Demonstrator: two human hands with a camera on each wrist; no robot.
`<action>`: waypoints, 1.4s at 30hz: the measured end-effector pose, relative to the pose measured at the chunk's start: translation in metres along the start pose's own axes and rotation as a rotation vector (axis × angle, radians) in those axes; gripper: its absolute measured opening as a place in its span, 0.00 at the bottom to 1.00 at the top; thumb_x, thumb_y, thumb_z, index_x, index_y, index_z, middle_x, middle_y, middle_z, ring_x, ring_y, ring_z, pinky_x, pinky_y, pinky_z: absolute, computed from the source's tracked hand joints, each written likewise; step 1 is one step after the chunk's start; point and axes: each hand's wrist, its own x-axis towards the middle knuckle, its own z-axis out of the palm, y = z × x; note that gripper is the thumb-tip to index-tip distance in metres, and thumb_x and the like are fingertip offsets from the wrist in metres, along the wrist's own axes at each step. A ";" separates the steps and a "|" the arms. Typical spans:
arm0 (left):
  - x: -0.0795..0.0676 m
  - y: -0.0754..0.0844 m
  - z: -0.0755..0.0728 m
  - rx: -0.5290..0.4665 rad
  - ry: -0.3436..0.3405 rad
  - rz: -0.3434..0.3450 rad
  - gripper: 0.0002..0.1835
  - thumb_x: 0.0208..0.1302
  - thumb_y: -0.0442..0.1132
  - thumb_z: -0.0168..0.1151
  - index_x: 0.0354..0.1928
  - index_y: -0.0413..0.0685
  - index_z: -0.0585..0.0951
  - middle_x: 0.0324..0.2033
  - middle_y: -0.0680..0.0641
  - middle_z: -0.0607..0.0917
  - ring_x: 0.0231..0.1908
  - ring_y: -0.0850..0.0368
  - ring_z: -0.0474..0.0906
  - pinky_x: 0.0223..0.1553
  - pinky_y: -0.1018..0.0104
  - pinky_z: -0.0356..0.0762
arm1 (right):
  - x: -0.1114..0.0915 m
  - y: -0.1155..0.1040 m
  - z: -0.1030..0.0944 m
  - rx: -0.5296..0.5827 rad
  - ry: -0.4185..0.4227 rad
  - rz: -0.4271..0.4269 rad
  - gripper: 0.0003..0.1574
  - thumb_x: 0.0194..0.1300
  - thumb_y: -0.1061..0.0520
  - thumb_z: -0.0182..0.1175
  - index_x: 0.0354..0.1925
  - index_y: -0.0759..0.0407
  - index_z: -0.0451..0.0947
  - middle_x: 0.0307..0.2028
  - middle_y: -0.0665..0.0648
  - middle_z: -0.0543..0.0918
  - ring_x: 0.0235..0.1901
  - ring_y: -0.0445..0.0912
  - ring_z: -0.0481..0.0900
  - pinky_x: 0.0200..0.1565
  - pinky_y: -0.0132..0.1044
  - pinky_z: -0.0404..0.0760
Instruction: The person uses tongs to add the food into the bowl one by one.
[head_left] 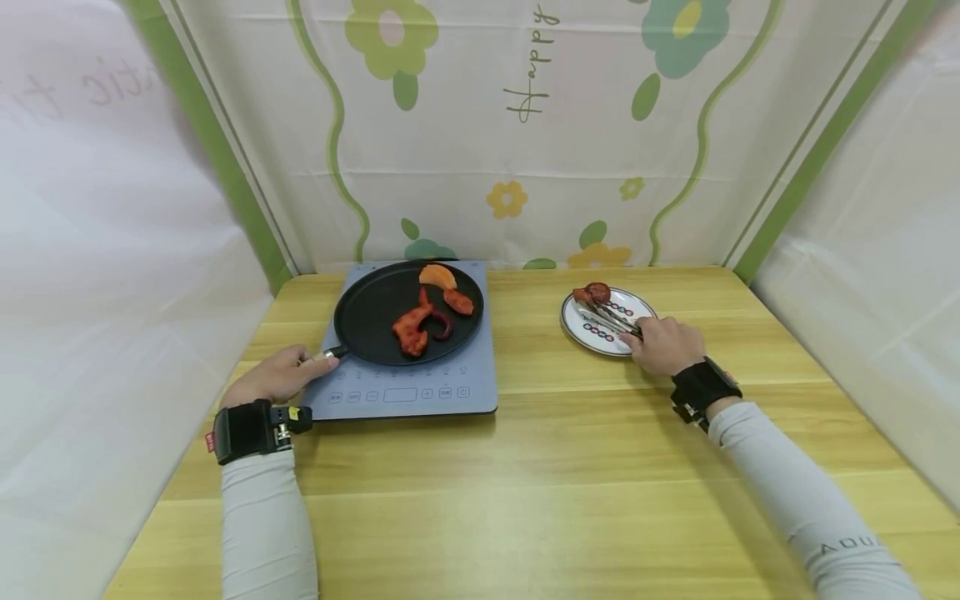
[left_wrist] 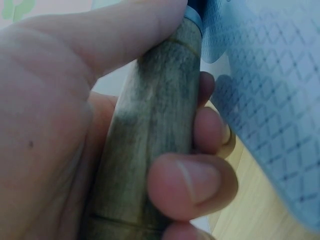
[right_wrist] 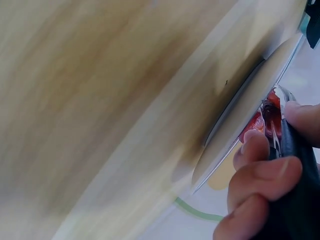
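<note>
My left hand [head_left: 277,375] is wrapped round the wooden handle [left_wrist: 150,120] of a black frying pan [head_left: 367,312]. In the pan lie a chicken wing piece [head_left: 411,329], a dark curled piece that looks like a tentacle [head_left: 442,323], a small reddish piece [head_left: 458,302] and an orange half-round slice [head_left: 438,277]. My right hand [head_left: 667,344] holds metal tongs [head_left: 611,317] with dark grips over a white patterned plate [head_left: 600,343]. At the tongs' tips are reddish-brown food pieces [head_left: 597,292]; whether the tips grip one cannot be told.
The pan sits on a grey induction cooktop [head_left: 480,375] with touch buttons along its front. Under everything is a wooden table [head_left: 525,500]. A white flowered curtain [head_left: 480,150] hangs behind the table, and white sheets stand at both sides.
</note>
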 end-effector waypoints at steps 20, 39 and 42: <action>-0.001 -0.001 0.000 0.004 -0.009 -0.006 0.28 0.67 0.63 0.51 0.34 0.42 0.66 0.26 0.47 0.66 0.27 0.52 0.64 0.27 0.61 0.62 | -0.002 -0.001 0.000 0.036 -0.028 -0.003 0.24 0.69 0.37 0.50 0.34 0.56 0.72 0.22 0.56 0.71 0.21 0.50 0.69 0.20 0.42 0.62; -0.001 -0.003 0.001 -0.017 -0.014 -0.004 0.28 0.67 0.63 0.52 0.34 0.41 0.66 0.23 0.48 0.65 0.24 0.53 0.63 0.25 0.62 0.61 | -0.004 -0.014 -0.010 0.069 0.017 -0.030 0.29 0.69 0.29 0.43 0.31 0.50 0.70 0.21 0.55 0.69 0.21 0.48 0.69 0.20 0.42 0.63; -0.001 -0.003 0.000 -0.014 -0.010 0.000 0.28 0.66 0.63 0.51 0.34 0.41 0.66 0.24 0.47 0.65 0.24 0.53 0.63 0.25 0.62 0.61 | -0.004 -0.017 -0.013 0.065 0.021 -0.042 0.30 0.69 0.29 0.43 0.34 0.51 0.72 0.23 0.56 0.70 0.22 0.49 0.70 0.20 0.42 0.63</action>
